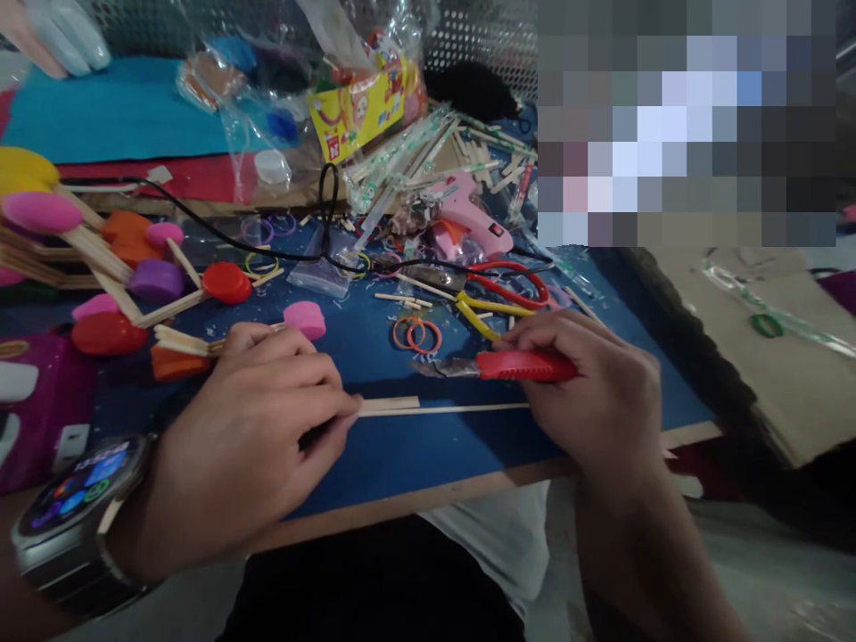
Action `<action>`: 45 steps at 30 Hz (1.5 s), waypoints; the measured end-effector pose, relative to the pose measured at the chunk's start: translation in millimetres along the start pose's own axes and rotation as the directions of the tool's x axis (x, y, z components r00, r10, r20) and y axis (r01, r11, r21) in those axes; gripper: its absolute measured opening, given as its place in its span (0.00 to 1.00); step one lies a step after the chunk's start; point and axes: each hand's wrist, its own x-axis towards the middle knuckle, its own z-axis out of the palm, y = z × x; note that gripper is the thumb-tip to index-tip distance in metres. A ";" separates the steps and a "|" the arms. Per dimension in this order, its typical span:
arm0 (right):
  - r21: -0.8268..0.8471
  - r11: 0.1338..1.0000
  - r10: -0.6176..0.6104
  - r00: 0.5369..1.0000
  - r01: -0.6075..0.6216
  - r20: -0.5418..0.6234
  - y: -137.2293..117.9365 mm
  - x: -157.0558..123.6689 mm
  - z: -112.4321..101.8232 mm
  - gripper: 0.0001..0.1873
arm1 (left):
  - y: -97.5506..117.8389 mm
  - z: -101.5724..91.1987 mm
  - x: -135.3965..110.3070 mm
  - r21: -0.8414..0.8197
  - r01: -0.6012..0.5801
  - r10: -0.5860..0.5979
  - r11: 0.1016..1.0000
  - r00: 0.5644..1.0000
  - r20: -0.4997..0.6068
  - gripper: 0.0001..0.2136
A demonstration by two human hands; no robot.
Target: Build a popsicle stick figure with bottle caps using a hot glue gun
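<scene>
My left hand is closed, its thumb and fingertips pinching a short flat wooden stick and a long thin wooden stick laid side by side. The far end of the thin stick runs under my right hand. Gripped in that hand is a red-handled cutter knife, its grey blade pointing left, above and apart from the sticks. Two orange rubber bands lie just beyond the blade. Near my right fingers are yellow handles and red-handled scissors.
At left stands a stick structure with coloured caps, beside a purple box. A pink glue gun, a black cable and piled sticks lie behind. Cardboard is at right. Another person's gloved hand shows top left.
</scene>
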 end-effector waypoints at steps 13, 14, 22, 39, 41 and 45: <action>0.218 0.974 -0.109 0.976 0.067 0.188 -37.8 -20.6 -4.1 0.13 | 0.3 1.6 -2.6 -0.017 0.032 -0.032 0.999 0.999 -0.019 0.10; 0.232 0.970 -0.111 0.976 0.065 0.190 -38.0 -21.4 -2.3 0.13 | 0.1 1.7 -2.7 -0.007 0.028 -0.029 1.000 0.999 -0.024 0.10; 0.236 0.971 -0.064 0.982 0.021 0.177 -37.6 -16.0 7.9 0.13 | -1.7 1.1 -1.6 0.055 0.018 -0.016 0.998 0.999 -0.031 0.09; 0.288 0.957 -0.098 0.966 0.026 0.239 -50.7 -12.5 17.3 0.16 | -1.9 1.6 -2.3 0.028 0.044 -0.044 0.999 0.999 0.005 0.11; 0.289 0.957 -0.097 0.966 0.025 0.238 -50.2 -12.5 17.3 0.16 | -1.8 1.4 -1.6 0.016 0.059 -0.059 0.998 0.998 0.011 0.11; 0.292 0.956 -0.093 0.965 0.018 0.244 -50.1 -12.0 17.3 0.17 | -1.4 1.2 -0.5 0.004 0.056 -0.056 0.998 0.998 0.008 0.11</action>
